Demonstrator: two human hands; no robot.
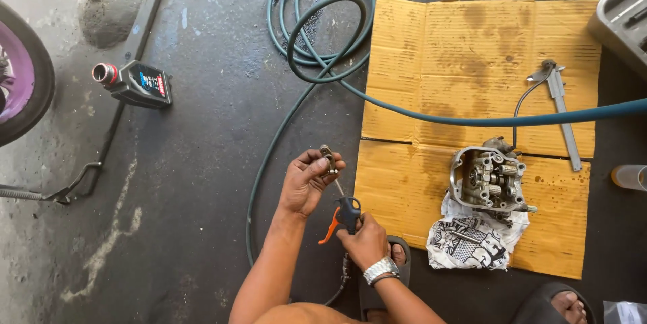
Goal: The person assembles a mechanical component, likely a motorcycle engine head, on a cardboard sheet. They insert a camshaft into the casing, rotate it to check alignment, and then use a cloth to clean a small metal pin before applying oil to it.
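Dark oil-stained concrete floor [202, 182] carries everything in view. A stained sheet of yellow-brown corrugated cardboard [431, 47] lies on the floor's right half. A long green rubber air hose [296, 47] is coiled beyond the cardboard's far left corner and runs across the sheet to the right edge of view. Near the cardboard's near right corner sits a grey cast-metal engine cylinder head [488, 179], valve gear upward, resting partly on a crumpled black-and-white printed cloth [468, 243]. A steel vernier caliper [563, 111] lies toward the sheet's far right corner. A black plastic oil bottle [138, 84] lies on its side on the floor at left. Off the cardboard's left edge, the left hand [306, 179] pinches a small grey metal part [329, 159] at its fingertips, held up clear of the floor. The right hand [364, 236] is closed around a black air blow gun with an orange trigger [345, 215], its thin nozzle aimed at the part and close to it. Judged step: blowing the small part clean. The next move calls for a firm pinch and a steady nozzle; a loose grip risks the part being blown away.
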